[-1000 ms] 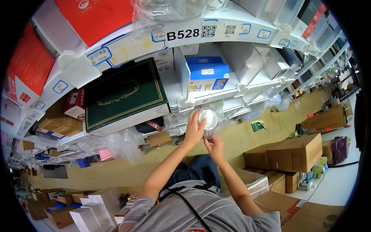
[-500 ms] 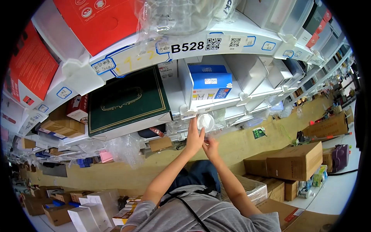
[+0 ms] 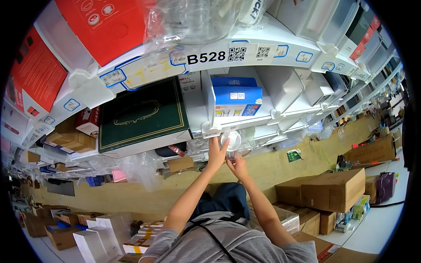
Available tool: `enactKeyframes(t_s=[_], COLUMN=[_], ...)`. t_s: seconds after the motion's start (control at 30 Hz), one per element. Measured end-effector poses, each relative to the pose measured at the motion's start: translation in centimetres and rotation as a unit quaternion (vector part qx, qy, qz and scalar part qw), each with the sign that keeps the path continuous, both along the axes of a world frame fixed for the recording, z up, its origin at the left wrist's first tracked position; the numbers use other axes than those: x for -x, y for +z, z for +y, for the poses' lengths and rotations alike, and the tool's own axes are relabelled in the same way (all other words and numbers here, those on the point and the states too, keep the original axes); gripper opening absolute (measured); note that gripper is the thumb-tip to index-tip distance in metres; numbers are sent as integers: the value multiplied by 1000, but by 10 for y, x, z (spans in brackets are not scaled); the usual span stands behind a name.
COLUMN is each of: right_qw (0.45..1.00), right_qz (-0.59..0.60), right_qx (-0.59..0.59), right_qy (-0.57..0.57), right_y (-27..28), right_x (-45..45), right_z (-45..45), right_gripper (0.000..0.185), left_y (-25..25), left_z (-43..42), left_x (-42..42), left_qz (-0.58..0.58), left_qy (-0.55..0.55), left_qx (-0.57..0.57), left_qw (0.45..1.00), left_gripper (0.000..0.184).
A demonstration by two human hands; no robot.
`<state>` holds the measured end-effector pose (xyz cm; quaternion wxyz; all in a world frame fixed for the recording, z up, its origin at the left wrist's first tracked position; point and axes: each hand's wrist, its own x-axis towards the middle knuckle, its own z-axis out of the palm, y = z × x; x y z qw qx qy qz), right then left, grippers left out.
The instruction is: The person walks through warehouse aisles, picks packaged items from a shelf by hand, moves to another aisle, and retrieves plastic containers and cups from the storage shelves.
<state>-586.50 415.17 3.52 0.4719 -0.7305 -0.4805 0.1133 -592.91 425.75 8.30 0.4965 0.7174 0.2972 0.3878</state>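
Observation:
A clear round container point(image 3: 233, 140) with a whitish top, seemingly glass or plastic, is held in front of the lower shelf edge. My left hand point(image 3: 217, 151) grips its left side, thumb across the near rim. At the container's bottom, my right hand point(image 3: 238, 166) has its fingers pinched together at the lower end. Whether wrapping lies between those fingers is too small to tell. Just above the hands, a blue glass-cup box point(image 3: 238, 101) stands in a white shelf compartment, and a dark green box point(image 3: 142, 114) with gold trim lies left of it.
A shelf rail labelled B528 point(image 3: 206, 57) crosses above, with red boxes point(image 3: 105, 26) at upper left. Bubble wrap point(image 3: 141, 168) hangs at the lower shelf. Cardboard boxes point(image 3: 332, 191) are stacked at right, and white boxes point(image 3: 98, 239) stand at lower left.
Both hands and the container have moved slightly down and left in view. The shelf has shifted a little as the view moved. The left hand still grips the container.

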Motion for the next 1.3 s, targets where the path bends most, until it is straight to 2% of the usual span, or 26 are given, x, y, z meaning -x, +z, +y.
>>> enactKeyframes(t_s=[0.1, 0.13, 0.2, 0.3, 0.4, 0.53, 0.6, 0.7, 0.73, 0.83, 0.87, 0.9, 0.97, 1.0, 1.03, 1.13, 1.17, 1.23, 1.27, 1.3], right_qw=[1000, 1000, 998, 998, 999, 999, 999, 998, 998, 999, 999, 999, 998, 998, 999, 999, 999, 994, 995, 995], right_qz=[15, -20, -51, -59, -29, -6, 12, -36, -42, -41, -31, -32, -35, -49, -46, -47, -48, -104, -93, -97], right_qx=[-10, -15, -21, -20, 2, 30, 45, 57, 45, 18, 3, 2, -41, -6, -5, -14, -17, 18, 10, 8], right_qy=[11, 15, 20, 30, 36, 28, 23, 20, 15, 11, 13, 11, -22, -24, -24, 15, 19, 15, 22, 26], right_y=[5, 3, 2, 3, 6, 13, 15, 20, 22, 23, 23, 21, 19, 25, 27, 39, 36, 25, 20, 20], right_x=[-7, -10, -12, -14, -15, -15, -17, -20, -22, -28, -30, -32, -32, -33, -32, -30, -30, -30, -33, -37], right_z=[-1, -1, -1, 0, 4, 5, 8, 11, 13, 23, 28, 34, 47, 55, 62, 76, 78, 85, 87, 93], right_gripper=[24, 23, 22, 23, 25, 26, 26, 26, 25, 23, 21, 21, 19, 21, 21, 21, 21, 20, 21, 21], left_y=[-11, -18, -30, -42, -2, -10, -10, -22, -21, -2, 8, 2, -15, -4, -12, -27, -33, -35, -36, -36], left_z=[0, 1, 10, 14, 14, 18, 15, 25, 28, 21, 16, 11, 0, -6, -6, -3, -1, 6, 7, 11], left_x=[-10, -12, -14, -17, -10, -18, -22, -29, -25, -24, -18, -18, -17, -12, -11, -11, -10, -8, -5, -8], left_qz=[-17, -16, -54, -59, -42, -56, -131, -109, -73, -112, -87, -87, -67, -51, -48, -92, -94, -114, -95, -100], left_qy=[17, 18, -70, -85, -124, -120, -77, -45, -73, -39, -83, -85, 25, -6, -6, -10, -7, -23, -27, -26], left_qx=[3, 5, 162, 204, 231, 225, 180, 155, 209, 177, 199, 198, 30, 107, 107, 220, 217, 400, 491, 488], left_qw=[1000, 1000, 983, 973, 964, 965, 972, 981, 972, 977, 973, 973, 997, 993, 993, 971, 972, 909, 866, 867], left_gripper=[45, 45, 39, 34, 32, 28, 27, 28, 31, 33, 46, 46, 61, 69, 69, 69, 69, 68, 65, 65])
